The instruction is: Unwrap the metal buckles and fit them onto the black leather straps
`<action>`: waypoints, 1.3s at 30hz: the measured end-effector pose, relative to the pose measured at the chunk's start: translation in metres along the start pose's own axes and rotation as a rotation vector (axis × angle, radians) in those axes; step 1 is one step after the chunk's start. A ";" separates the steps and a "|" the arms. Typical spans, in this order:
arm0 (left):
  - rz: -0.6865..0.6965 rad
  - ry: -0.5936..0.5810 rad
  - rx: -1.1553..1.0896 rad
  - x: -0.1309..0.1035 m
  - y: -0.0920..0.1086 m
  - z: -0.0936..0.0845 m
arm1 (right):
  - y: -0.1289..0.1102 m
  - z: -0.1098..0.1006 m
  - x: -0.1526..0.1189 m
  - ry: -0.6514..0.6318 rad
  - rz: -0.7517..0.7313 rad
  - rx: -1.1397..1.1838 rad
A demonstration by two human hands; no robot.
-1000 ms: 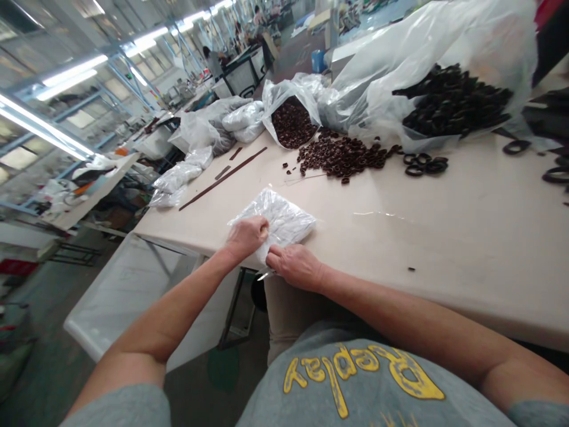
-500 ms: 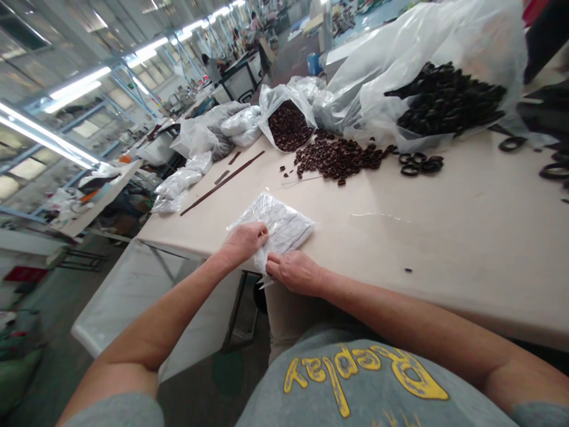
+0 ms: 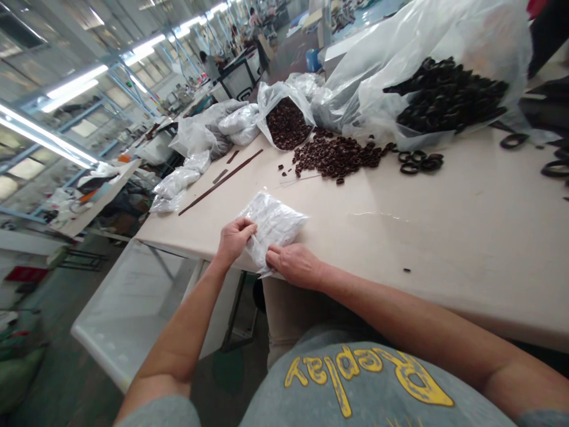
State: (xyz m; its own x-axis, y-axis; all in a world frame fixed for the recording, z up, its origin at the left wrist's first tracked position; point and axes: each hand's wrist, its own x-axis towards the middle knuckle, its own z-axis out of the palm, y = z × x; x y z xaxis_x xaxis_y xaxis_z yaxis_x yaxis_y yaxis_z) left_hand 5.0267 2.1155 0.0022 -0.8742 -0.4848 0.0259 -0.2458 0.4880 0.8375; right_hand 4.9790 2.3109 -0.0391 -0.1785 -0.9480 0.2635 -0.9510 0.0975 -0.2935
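Observation:
A small clear plastic bag (image 3: 273, 224) filled with whitish contents lies near the front edge of the beige table (image 3: 444, 237). My left hand (image 3: 234, 237) pinches the bag's near left edge with closed fingers. My right hand (image 3: 293, 265) grips the bag's near corner, knuckles up, resting at the table edge. Both hands touch the bag and sit close together.
A pile of brown rings (image 3: 335, 157) spills from an open bag (image 3: 287, 121) at the back. A large bag of black rings (image 3: 444, 98) lies at the right, with loose black rings (image 3: 420, 163) beside it. A dark strip (image 3: 220, 181) and more filled bags (image 3: 175, 181) lie left.
My left hand has slid from on top of the bag to its left edge and turned. The bag has shifted and bunched slightly. My right hand has stayed put.

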 end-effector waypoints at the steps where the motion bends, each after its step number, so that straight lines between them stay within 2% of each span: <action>1: -0.039 0.027 -0.080 -0.001 -0.003 0.002 | 0.001 0.000 0.000 0.000 0.005 0.000; 3: -0.098 0.076 -0.212 -0.003 -0.007 0.005 | 0.001 -0.001 0.000 0.006 0.014 0.022; 6: -0.102 0.103 -0.324 -0.009 -0.006 0.006 | 0.002 -0.001 -0.002 0.060 0.056 0.108; 8: -0.068 0.095 -0.349 -0.015 -0.002 0.005 | 0.003 0.000 -0.004 0.168 0.093 0.207; 11: -0.040 0.068 -0.324 -0.030 0.007 0.003 | 0.004 0.001 -0.006 0.413 0.234 0.358; 14: -0.044 0.038 -0.291 -0.047 0.016 0.006 | 0.004 -0.001 -0.006 0.502 0.382 0.389; 19: -0.084 0.049 -0.372 -0.066 0.018 0.018 | -0.005 -0.010 -0.002 0.382 0.492 0.262; 24: -0.105 0.091 -0.398 -0.067 0.013 0.024 | -0.013 -0.024 0.001 0.169 0.459 0.166; 26: -0.087 0.080 -0.382 -0.066 0.013 0.022 | -0.013 -0.028 0.000 0.124 0.453 0.173; 29: -0.054 0.091 -0.335 -0.067 0.014 0.018 | -0.010 -0.032 -0.004 0.101 0.433 0.235; 36: -0.021 0.229 -0.156 -0.078 0.007 0.017 | -0.009 -0.030 -0.017 0.073 0.351 0.312; 39: -0.065 0.214 -0.156 -0.076 0.006 0.013 | -0.008 -0.028 -0.020 0.069 0.338 0.313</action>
State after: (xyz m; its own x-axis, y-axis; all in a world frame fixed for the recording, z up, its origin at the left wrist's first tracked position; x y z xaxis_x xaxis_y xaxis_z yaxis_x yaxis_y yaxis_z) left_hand 5.0864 2.1652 -0.0017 -0.7462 -0.6620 0.0703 -0.2163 0.3409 0.9149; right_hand 4.9830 2.3373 -0.0164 -0.4917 -0.8555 0.1624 -0.7164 0.2913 -0.6340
